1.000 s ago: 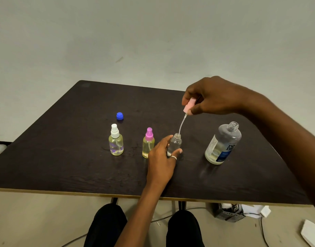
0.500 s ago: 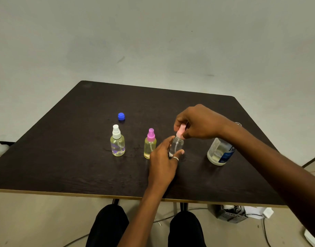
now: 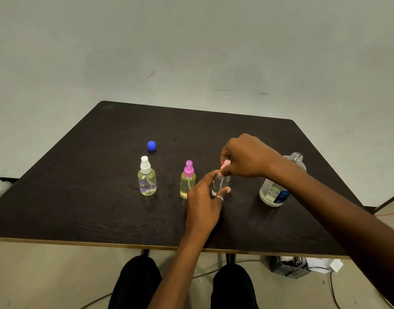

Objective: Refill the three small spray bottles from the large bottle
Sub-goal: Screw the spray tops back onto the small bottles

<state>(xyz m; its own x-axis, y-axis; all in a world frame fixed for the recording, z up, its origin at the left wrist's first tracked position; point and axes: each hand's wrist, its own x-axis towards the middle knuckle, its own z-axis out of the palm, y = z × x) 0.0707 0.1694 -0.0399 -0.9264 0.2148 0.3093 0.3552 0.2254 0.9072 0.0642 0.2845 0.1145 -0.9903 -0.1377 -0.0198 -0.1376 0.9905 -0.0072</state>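
Small clear spray bottle (image 3: 221,182) is held upright on the table (image 3: 80,197) between the curled thumb and fingers of the left hand (image 3: 202,201), while its pale pink spray top (image 3: 226,163) is pinched at the neck by the bent fingers of the right hand (image 3: 247,157), the uncapped large bottle (image 3: 274,192) being stood just to the right.

Dim even light, soft shadows, wide-angle distortion

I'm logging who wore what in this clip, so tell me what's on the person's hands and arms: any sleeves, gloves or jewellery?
No sleeves, gloves or watch show on either arm as far as the frame reaches. The left hand wears one thin silver-coloured ring. The right hand shows no jewellery on the side the camera sees.
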